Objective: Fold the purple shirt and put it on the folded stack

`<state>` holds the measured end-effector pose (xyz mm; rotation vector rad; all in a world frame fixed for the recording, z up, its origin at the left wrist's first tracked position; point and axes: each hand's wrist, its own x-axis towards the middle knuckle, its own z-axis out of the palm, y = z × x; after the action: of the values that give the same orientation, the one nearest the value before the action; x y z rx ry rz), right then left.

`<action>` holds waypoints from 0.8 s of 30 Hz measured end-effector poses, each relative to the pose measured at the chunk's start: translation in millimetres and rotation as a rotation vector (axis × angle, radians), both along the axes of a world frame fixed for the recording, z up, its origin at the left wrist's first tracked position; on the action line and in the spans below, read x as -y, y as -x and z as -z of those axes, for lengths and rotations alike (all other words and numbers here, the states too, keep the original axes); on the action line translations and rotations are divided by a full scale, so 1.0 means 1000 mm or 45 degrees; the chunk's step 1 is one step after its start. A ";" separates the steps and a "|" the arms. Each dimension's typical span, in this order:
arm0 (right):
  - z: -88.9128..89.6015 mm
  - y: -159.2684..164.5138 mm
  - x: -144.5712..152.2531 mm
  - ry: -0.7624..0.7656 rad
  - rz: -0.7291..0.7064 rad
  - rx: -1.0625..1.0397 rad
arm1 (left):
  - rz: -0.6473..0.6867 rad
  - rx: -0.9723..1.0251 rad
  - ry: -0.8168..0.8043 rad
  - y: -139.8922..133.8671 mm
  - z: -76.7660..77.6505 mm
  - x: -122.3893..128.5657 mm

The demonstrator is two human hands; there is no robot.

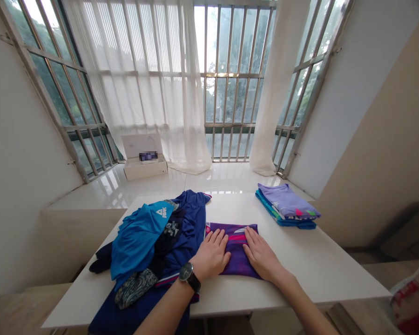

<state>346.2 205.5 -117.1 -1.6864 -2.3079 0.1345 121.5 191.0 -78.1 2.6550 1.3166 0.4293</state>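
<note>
A folded purple garment [235, 251] with pink and white streaks lies flat on the white table. My left hand [212, 251], with a dark watch above it on the wrist, presses flat on its left part, fingers stretched out. On its right edge rests my right hand [260, 253], also flat with the fingers straight. To the left is a loose heap of clothes: a bright blue shirt [136, 239], a navy garment [192, 218] and dark patterned pieces. A neat stack of folded clothes [288, 207], lavender on top and blue below, sits at the back right.
The white table [321, 274] stands against a glossy window ledge [226, 177]. On that ledge is an open white box [145, 171] with a small blurred item in it. Sheer curtains [153, 93] hang before barred windows. A red patterned bag [414, 298] shows at the lower right.
</note>
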 end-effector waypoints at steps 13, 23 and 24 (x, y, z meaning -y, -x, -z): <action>0.003 -0.044 0.020 -0.036 0.101 -0.494 | 0.202 0.291 0.234 -0.041 -0.003 0.048; -0.001 -0.066 0.091 0.073 0.411 -1.505 | 0.173 0.357 0.556 -0.052 0.014 0.075; -0.004 -0.069 0.096 0.082 0.418 -1.596 | 0.154 0.459 0.613 -0.049 0.009 0.075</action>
<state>415.3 109.1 -113.1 -1.3255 -1.0914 0.8942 170.2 116.4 -87.2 2.1244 0.9933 0.4752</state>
